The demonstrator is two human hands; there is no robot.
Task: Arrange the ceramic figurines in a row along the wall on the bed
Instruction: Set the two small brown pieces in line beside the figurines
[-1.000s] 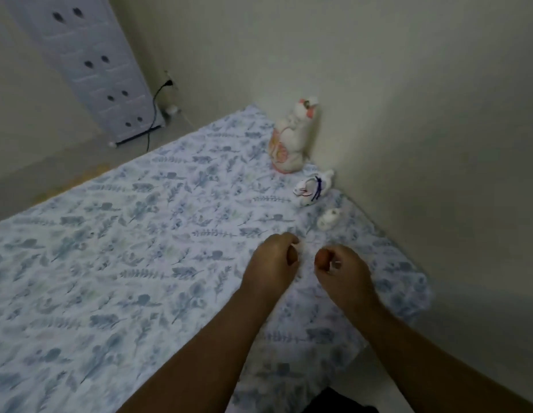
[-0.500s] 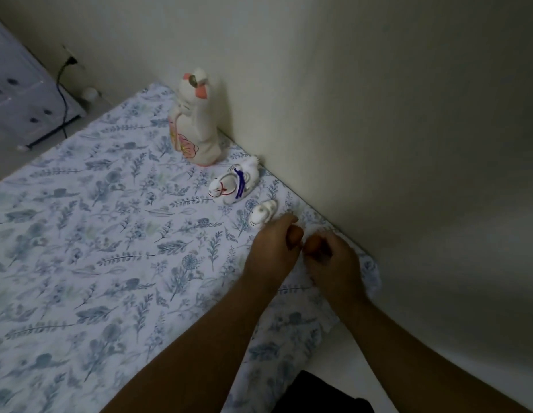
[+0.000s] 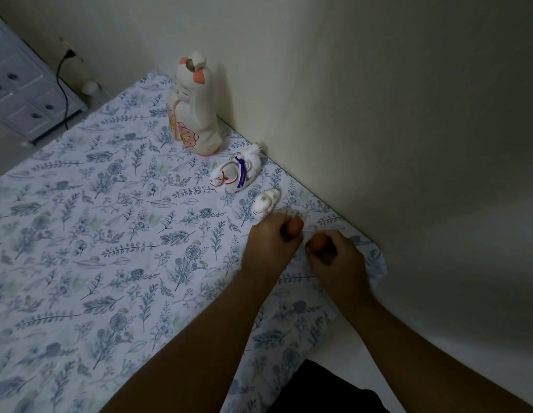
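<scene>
Three white ceramic figurines stand in a row against the wall [image 3: 378, 114] on the floral bed sheet [image 3: 110, 234]. The tall cat-like figurine [image 3: 196, 114] with pink markings is farthest. After it comes a lying animal figurine [image 3: 237, 174] with a purple band, then a tiny white figurine [image 3: 265, 204]. My left hand [image 3: 268, 245] is just in front of the tiny one, fingers curled shut. My right hand [image 3: 338, 260] is close beside it near the bed's corner, also curled. Whether either hand holds anything is hidden.
A white drawer unit [image 3: 24, 93] stands on the floor at the far left, with a black cable [image 3: 62, 84] plugged into the wall beside it. The bed's near edge runs under my forearms. A dark cloth [image 3: 327, 391] shows at the bottom.
The view has swung to the right and closer to the wall. Both hands have moved forward toward the wall, close behind the tiny figurine. The three figurines have stayed put.
</scene>
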